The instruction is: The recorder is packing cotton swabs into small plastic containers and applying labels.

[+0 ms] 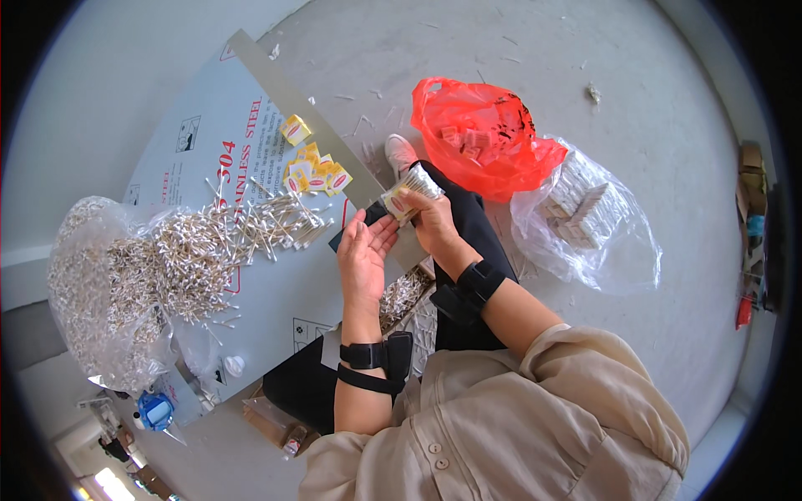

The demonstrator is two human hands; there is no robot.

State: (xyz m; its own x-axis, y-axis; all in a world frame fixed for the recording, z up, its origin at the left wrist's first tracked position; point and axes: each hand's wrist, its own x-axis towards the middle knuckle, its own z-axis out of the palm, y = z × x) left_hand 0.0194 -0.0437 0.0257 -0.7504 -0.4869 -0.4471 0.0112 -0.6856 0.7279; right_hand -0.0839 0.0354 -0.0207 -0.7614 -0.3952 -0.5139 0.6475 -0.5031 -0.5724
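Blue-filmed table (280,271) lies left of both hands, over a grey floor (535,42). To the left of the left hand, swabs (196,263) spill in a heap from a clear bag (79,280); yellow cartons (317,174) sit up and left of that hand. Up and right of the right hand are a red bag (497,163) and a sack (635,242) of white packs.

The right hand (436,225) grips a carton (398,203), thumb across its face, with a bundle (424,181) of white tips beside it; how deep the sticks sit is unclear. The left hand (366,250) is empty, palm up, fingers loosely spread, their ends close by the carton; contact cannot be told.

The carton looks light and thin-walled, likely to crease if squeezed; the sticks seem slim, stiff and apt to slide. Its broad faces, clear of the soft tips, look the best hold.
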